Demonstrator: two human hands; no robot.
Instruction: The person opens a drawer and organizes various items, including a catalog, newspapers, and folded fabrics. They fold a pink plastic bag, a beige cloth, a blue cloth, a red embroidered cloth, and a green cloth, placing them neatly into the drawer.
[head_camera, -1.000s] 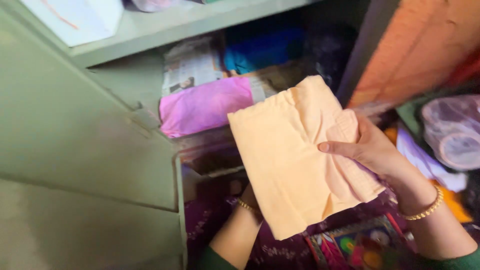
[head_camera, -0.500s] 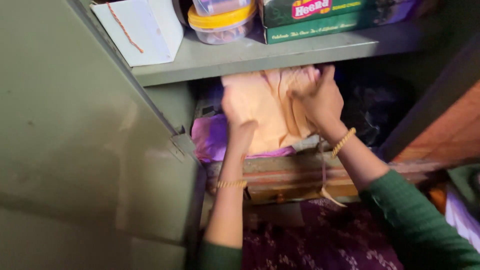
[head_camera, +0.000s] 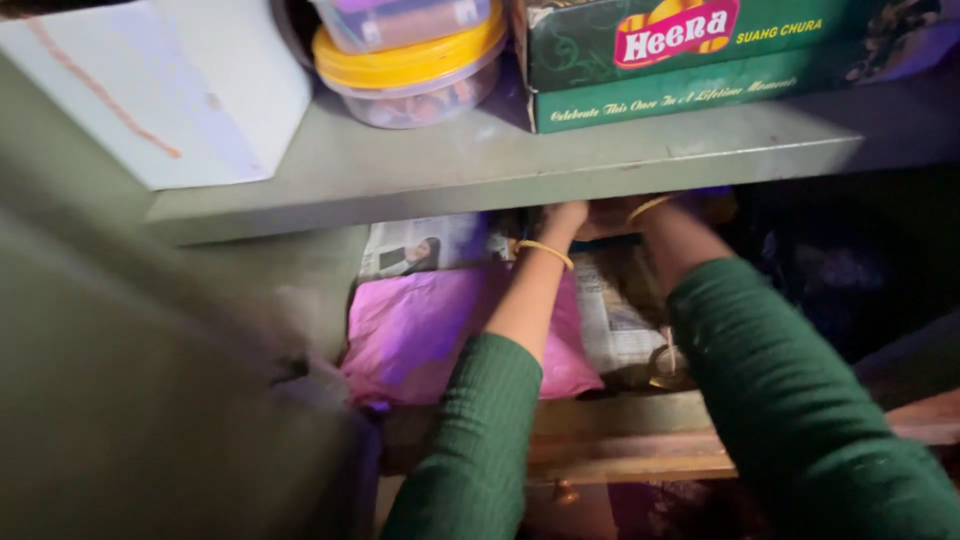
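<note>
I am reaching both arms deep under the green shelf (head_camera: 500, 165). My left hand (head_camera: 566, 214) and right hand (head_camera: 610, 215), at twelve o'clock, are mostly hidden, so I cannot tell their grip. The peach cloth (head_camera: 712, 203) is barely showing there, at one o'clock of the pink bundle (head_camera: 420, 325). Working blind, I am risking rumpling it or dragging the newspaper lining (head_camera: 625, 320) out.

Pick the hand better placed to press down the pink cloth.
Left, probably. Left hand reaches in right over the pink cloth; right hand sits farther right, over the newspaper. Both are half hidden under the shelf.

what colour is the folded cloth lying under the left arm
Pink, verging on purple; the folded cloth shows best in the head view.
</note>
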